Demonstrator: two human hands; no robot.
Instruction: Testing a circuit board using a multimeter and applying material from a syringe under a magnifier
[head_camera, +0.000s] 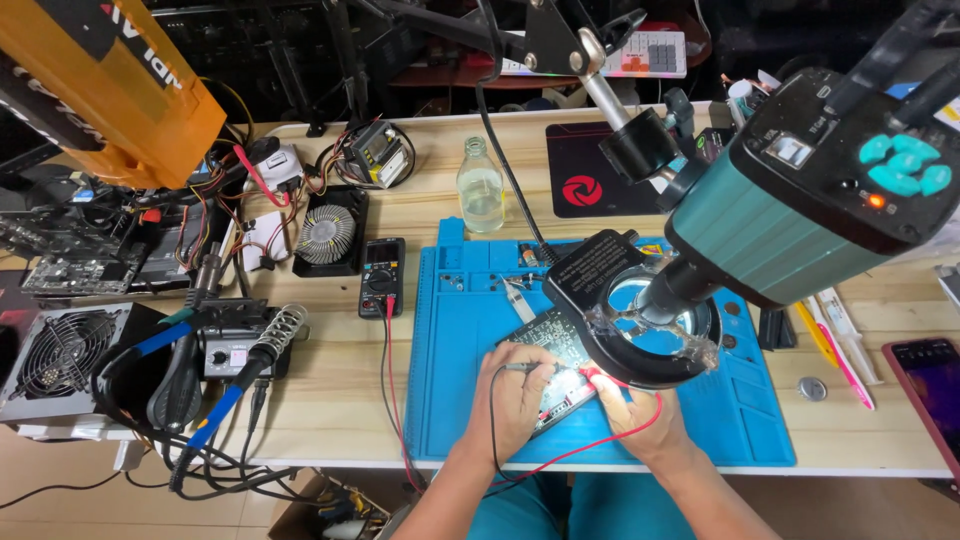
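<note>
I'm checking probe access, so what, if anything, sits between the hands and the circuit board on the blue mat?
Nothing visible does. The left hand and right hand already rest at the circuit board, each holding a probe. The ring light hangs above the board, covering part of it from this view.

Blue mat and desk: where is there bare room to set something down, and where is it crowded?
Free: wooden desk between multimeter and blue mat; mat's right part beside the ring light. Crowded: far left around the soldering station, and mat centre, where left hand and right hand probe the circuit board.
</note>
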